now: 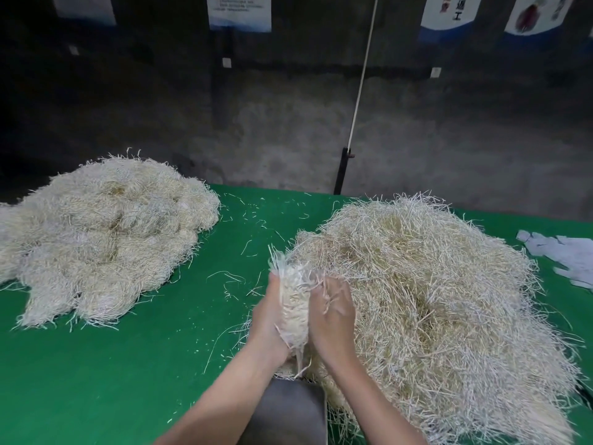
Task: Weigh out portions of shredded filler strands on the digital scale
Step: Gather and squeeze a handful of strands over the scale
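A bundle of pale shredded strands [293, 303] stands upright between my two hands, just left of the big loose heap [433, 297] on the right of the green table. My left hand [268, 319] grips the bundle from the left. My right hand [333, 313] curls round it from the right, its back towards me. A grey flat object [285, 412], perhaps the scale, lies under my forearms at the front edge, mostly hidden. No display shows.
A second pile of bundled strands [106, 236] fills the left of the green table [179, 316]. Stray strands litter the middle. White paper scraps [564, 252] lie at the far right. A black post [341, 171] with a white cord stands behind the table.
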A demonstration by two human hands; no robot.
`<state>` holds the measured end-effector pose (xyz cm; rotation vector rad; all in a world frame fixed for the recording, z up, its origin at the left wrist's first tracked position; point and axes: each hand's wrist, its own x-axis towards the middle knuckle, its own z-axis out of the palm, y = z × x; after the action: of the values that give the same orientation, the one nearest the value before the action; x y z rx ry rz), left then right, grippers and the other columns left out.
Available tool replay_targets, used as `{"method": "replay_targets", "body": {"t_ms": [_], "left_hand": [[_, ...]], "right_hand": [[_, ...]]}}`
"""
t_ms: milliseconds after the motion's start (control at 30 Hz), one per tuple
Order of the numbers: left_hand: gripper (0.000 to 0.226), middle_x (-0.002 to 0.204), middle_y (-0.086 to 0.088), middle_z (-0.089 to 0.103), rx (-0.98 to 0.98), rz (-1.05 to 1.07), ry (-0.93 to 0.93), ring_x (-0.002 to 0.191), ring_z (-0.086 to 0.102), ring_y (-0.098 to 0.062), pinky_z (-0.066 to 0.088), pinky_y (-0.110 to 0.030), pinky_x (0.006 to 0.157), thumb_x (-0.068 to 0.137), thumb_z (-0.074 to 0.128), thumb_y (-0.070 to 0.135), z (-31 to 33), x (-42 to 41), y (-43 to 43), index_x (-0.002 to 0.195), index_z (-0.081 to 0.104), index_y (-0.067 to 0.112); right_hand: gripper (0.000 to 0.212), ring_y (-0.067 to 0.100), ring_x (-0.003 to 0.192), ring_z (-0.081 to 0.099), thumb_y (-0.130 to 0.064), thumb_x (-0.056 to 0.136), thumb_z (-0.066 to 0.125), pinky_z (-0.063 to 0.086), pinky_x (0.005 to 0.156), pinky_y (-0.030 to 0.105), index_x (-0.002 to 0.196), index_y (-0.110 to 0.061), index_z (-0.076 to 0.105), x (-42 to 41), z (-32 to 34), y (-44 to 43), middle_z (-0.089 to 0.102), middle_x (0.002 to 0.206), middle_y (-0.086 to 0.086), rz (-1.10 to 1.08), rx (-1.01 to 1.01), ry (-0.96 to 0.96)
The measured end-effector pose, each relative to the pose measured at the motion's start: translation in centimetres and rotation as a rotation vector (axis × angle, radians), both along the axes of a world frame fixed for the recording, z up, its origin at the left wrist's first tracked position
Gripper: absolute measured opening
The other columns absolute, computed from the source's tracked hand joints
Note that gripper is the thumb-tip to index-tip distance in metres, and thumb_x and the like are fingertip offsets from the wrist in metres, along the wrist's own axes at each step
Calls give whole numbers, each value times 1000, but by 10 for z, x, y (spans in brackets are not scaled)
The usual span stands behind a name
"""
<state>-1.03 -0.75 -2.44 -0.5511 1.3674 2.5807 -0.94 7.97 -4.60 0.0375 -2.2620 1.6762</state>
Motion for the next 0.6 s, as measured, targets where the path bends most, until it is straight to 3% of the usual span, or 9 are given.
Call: {"method": "replay_targets", "body": {"t_ms": [67,133,200,233,267,367,433,533,600], "left_hand": [[40,72,-11,65,-88,157,-84,61,67,-25,55,-35,63,94,52,43,4,-13,-6,85,66,6],[23,60,-9,58,-160,195,-77,45,56,-17,45,-22,45,97,50,17,-2,-10,-2,83,61,2],[23,79,-11,67,-247,52,-55,65,64,-20,51,-26,60,98,48,21,-13,4,14,100,63,3],[29,94,-10,68,-297,-3,-49,80,65,-21,51,-30,72,99,47,29,-15,10,21,108,63,7],[30,95,-11,68,-329,-9,-43,80,65,-20,49,-28,72,98,48,33,-13,10,23,107,64,9],[22,66,-10,52,-280,146,9,43,51,-15,36,-14,35,97,45,4,-1,-6,9,78,57,1],[23,66,-4,46,-263,143,-19,49,44,-15,36,-16,33,96,41,2,-1,-3,12,75,52,3],[29,64,-2,54,-402,-19,-16,48,51,-12,41,-19,39,98,48,25,-11,14,27,77,61,10],[34,58,-7,46,-293,19,-15,39,43,-13,34,-21,37,96,45,15,-11,10,25,64,52,6]], "right_hand": [[22,17,92,49,-46,94,31,44,82,34,90,-33,47,22,-17,-14,54,102,3,78,293,128],[45,19,72,46,-53,91,27,36,65,31,90,-19,57,22,-17,-14,56,84,5,72,447,166],[39,23,60,48,-32,98,39,38,54,34,75,-9,60,1,-8,1,58,72,3,0,307,96],[34,20,54,49,-16,98,43,39,49,29,68,-16,59,-5,-4,8,60,73,-2,-49,196,45],[37,11,49,48,-4,97,44,37,46,22,69,-25,57,-6,-5,10,62,79,-7,-92,92,-1],[44,8,44,36,-2,95,45,30,45,24,61,-28,54,10,-15,-18,54,59,-8,-60,8,-67],[46,13,47,34,-4,97,44,28,47,27,55,-23,45,11,-13,-18,41,52,-8,-55,-12,-101],[27,15,48,42,5,94,44,31,45,26,78,-5,63,-10,-12,7,51,65,-2,-105,-223,-171],[33,10,46,38,2,94,46,30,45,25,68,-12,60,1,-14,-4,48,58,-2,-119,-161,-78]]}}
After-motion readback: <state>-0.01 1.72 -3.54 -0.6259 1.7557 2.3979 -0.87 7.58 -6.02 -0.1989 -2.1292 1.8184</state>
